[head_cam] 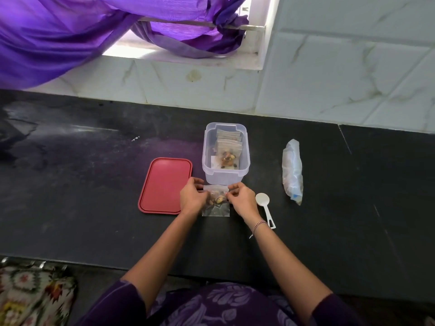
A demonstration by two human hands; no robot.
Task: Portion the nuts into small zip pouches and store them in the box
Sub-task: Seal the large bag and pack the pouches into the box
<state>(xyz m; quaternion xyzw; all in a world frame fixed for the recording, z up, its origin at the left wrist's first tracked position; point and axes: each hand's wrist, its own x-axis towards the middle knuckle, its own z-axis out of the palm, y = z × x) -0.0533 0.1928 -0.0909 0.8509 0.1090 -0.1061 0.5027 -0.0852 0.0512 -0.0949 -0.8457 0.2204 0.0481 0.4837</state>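
Both hands pinch one zip pouch (216, 209) between them: left hand (191, 196) at its upper left corner, right hand (242, 198) at the upper right, fingers curled on the seal edge, which runs straight across from hand to hand. Its nut-filled body trails back toward the wrists. Just beyond the fingertips stands the open box (223, 179), equally near either hand, with filled pouches (227, 158) already inside. Sealing looks to be the step in hand, then a short forward lift.

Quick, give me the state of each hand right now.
Left hand: closed, pinching the top left corner of the zip pouch of nuts.
Right hand: closed, pinching the same pouch at its top right corner.
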